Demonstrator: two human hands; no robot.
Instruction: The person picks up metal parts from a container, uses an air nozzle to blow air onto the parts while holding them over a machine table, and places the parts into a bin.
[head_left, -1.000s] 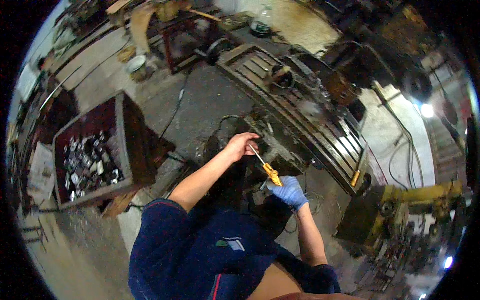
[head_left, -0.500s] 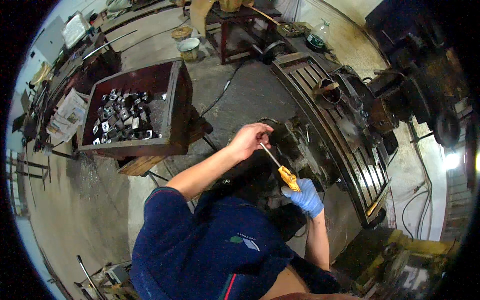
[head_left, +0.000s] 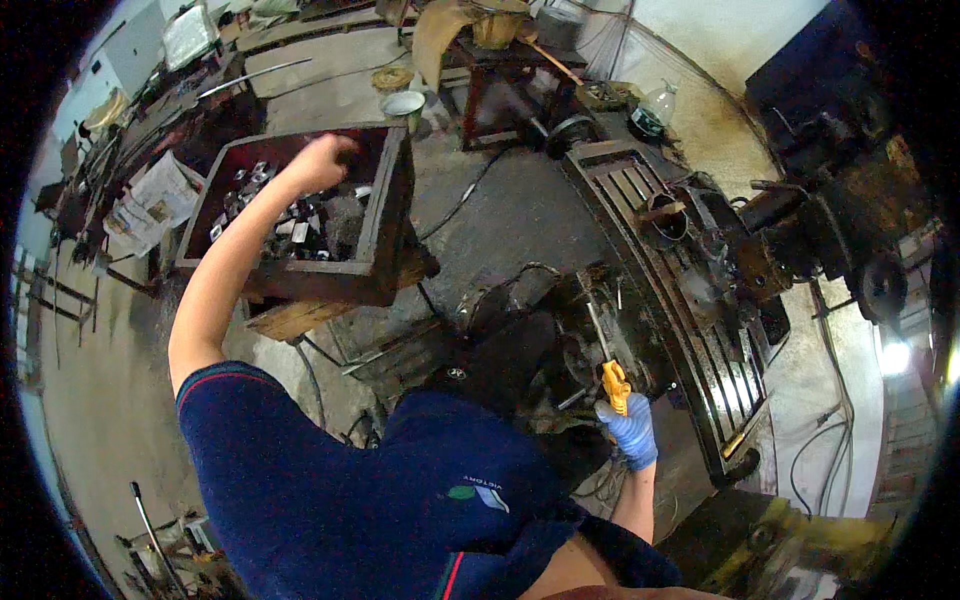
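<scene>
My right hand, in a blue glove, is wrapped round the handle of a yellow air blow gun. The gun's long thin metal nozzle points forward, away from me. Far to the left, my bare left hand is over a dark wooden box, its arm stretched across the box's near side. Motion smears its fingers, so what they hold, if anything, cannot be made out. Small blocky metal parts lie heaped in the box, partly covered by my forearm.
On the right stands a machine with a long slotted table. A folded newspaper hangs left of the box. Further off are a bucket and a dark stand. A cable runs over the floor.
My left hand has moved from the nozzle tip out to the left, over the box. The blow gun has swung to point more straight ahead, still in my right hand. The view has shifted slightly.
</scene>
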